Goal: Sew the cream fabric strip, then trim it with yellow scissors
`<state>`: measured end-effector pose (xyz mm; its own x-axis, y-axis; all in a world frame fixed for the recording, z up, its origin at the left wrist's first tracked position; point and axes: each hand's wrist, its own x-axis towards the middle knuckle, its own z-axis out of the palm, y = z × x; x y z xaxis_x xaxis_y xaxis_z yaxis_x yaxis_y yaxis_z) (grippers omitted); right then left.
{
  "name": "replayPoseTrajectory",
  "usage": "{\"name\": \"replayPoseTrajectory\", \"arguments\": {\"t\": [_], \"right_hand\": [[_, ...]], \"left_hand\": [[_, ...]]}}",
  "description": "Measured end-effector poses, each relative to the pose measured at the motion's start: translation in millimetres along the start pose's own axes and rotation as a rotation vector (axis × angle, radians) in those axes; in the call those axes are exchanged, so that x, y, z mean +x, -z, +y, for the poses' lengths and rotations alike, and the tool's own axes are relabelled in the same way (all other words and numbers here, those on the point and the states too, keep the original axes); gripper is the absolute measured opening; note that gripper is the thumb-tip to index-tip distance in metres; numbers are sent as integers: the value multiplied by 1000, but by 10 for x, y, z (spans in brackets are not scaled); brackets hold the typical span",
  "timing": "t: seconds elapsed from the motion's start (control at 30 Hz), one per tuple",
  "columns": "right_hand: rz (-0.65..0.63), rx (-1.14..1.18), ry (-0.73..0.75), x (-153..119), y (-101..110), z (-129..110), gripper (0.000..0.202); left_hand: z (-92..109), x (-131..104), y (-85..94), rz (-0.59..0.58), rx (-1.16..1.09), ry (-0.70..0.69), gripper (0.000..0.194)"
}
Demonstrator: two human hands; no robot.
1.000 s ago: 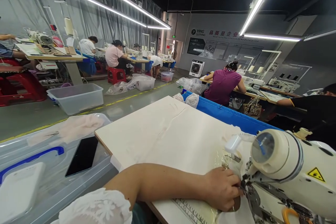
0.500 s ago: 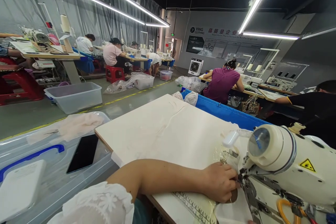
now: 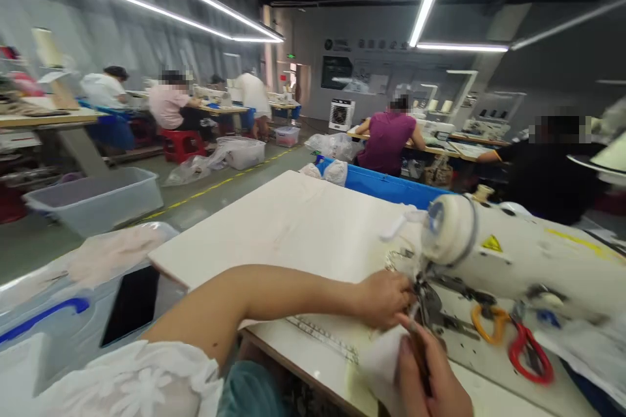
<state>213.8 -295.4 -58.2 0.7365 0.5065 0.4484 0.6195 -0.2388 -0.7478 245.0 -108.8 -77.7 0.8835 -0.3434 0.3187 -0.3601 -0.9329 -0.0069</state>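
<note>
Well, left hand: curled by the sewing machine, can't tell its grip
Right hand: half open, can't tell if pinching
White cloth: over the bench, just left of right hand

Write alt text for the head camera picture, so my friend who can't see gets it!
A person's left hand and right hand reach in beside a cream sewing machine, with white cloth by the right one. Red-handled scissors lie nearby. Beyond, more people, one in a purple top, are at tables in a workshop.
</note>
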Motion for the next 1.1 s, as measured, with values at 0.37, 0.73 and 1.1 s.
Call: {"name": "replayPoseTrajectory", "arguments": {"t": [0.37,0.73,1.1], "right_hand": [[40,19,367,43,-43,-360,31],[154,-649,160,-86,216,352,39],[107,-689,58,74,109,369,29]], "left_hand": [[35,187,28,99,-8,175,27],[-81,124,-44,337,-576,255,17],[-95,130,-18,286,-717,353,14]]}}
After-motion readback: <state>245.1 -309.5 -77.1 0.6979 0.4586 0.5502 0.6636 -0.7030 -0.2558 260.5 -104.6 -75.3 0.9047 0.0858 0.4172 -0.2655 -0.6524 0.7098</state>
